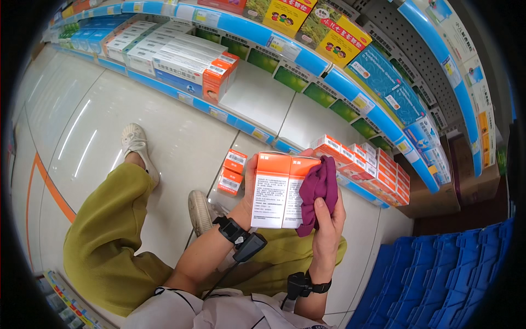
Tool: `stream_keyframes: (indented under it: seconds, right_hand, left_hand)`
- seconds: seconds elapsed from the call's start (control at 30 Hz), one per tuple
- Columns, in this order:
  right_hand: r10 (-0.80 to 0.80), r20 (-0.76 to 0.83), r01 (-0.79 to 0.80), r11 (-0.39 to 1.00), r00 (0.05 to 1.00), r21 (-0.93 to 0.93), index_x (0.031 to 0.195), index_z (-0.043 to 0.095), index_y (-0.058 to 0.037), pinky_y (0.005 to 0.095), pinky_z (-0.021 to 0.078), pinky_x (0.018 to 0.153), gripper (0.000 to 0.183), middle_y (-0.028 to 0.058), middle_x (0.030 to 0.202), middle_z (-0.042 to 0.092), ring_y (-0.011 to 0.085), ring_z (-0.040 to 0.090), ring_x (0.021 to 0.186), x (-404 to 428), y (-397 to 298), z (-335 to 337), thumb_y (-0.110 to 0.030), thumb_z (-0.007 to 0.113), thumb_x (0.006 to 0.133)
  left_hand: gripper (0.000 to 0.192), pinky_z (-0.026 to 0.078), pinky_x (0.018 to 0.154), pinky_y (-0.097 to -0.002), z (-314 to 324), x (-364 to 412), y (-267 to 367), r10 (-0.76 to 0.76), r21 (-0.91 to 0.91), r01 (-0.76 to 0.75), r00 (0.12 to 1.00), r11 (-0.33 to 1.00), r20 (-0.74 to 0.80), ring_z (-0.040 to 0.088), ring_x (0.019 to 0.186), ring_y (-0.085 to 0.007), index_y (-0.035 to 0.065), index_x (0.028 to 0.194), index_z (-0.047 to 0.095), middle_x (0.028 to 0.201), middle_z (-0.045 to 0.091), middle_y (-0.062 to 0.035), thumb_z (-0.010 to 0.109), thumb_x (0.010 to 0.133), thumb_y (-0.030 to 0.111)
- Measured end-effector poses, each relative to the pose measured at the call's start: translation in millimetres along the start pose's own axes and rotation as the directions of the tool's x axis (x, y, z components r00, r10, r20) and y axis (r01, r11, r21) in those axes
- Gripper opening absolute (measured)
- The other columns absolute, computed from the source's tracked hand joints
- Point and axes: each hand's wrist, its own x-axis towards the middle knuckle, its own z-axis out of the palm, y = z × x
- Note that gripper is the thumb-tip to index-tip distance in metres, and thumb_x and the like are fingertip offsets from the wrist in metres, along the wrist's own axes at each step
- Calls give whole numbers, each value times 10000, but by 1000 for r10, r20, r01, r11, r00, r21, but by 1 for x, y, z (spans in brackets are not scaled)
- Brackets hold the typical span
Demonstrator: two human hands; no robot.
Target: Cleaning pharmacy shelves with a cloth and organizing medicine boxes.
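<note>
Two orange-and-white medicine boxes (271, 193) stand side by side in my left hand (245, 203), which grips them from the left and behind. Small print covers their facing sides. My right hand (328, 218) holds a crumpled purple cloth (318, 189) against the right edge of the boxes, thumb on top. Part of the right-hand box is covered by the cloth. Just left of my left hand, two small orange-and-white boxes (231, 179) rest on the tiled floor.
Before me the bottom shelf (259, 98) bears white-and-blue cartons (178, 66) at left and stacked orange-and-white boxes (370, 168) at right. Yellow medicine boxes (328, 37) stand on the shelf above. Stacked blue plastic crates (435, 275) and cardboard boxes (431, 193) are at my right.
</note>
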Motion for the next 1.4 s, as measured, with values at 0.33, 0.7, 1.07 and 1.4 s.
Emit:
stream_keyframes:
  seconds: [0.33, 0.7, 1.07, 1.4]
  right_hand:
    - [70, 0, -70, 997, 998, 45, 1262, 492, 48, 288, 332, 1004, 417, 82, 1234, 494, 174, 468, 1133, 1, -6, 4, -52, 571, 865]
    - [-12, 5, 12, 999, 1000, -32, 1329, 460, 36, 245, 394, 926, 462, 56, 1163, 583, 106, 533, 1033, 3, 5, 0, -119, 565, 907]
    - [5, -9, -4, 1000, 1000, 9, 1316, 473, 32, 243, 398, 915, 455, 52, 1138, 589, 106, 537, 1012, 3, 5, 3, -141, 579, 909]
    - [59, 3, -59, 998, 998, 39, 1259, 498, 43, 311, 331, 1023, 415, 95, 1256, 494, 187, 466, 1161, 2, 0, 3, -77, 585, 872]
  left_hand:
    - [619, 445, 1030, -360, 6, 0, 2, 4, 57, -1, 999, 998, -40, 503, 1228, -250, 85, 1492, 175, 1429, 402, -142, 357, 1001, 416]
    - [1103, 315, 1111, -439, -17, 2, 2, 25, -38, -19, 988, 999, 156, 372, 1342, -297, 28, 1483, 182, 1477, 331, -167, 380, 741, 819]
    - [1106, 327, 1103, -453, -20, 2, 2, 3, -82, 10, 987, 997, 159, 383, 1336, -300, 29, 1485, 172, 1471, 340, -170, 393, 743, 819]
    - [631, 426, 1047, -371, -5, 1, 3, -13, 17, 13, 1000, 1000, 1, 481, 1249, -261, 113, 1501, 158, 1433, 396, -142, 323, 998, 457]
